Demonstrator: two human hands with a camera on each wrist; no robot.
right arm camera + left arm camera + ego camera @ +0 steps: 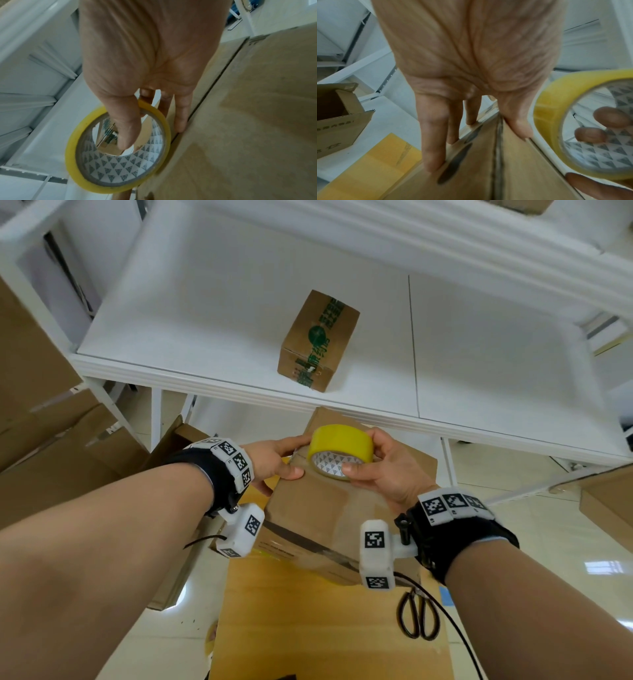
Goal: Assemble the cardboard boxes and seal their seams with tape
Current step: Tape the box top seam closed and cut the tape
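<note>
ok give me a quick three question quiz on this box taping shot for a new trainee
1. True or false: the right hand holds the yellow tape roll.
2. Where is the left hand?
A. on the scissors
B. on the cardboard box in front of the person
C. on the small box on the shelf
3. Fill in: the scissors lie on the ____ surface below the right wrist.

Key
1. True: thumb in the core, fingers over the rim.
2. B: its thumb presses on top by the seam, fingers on the side.
3. Yellow.
</note>
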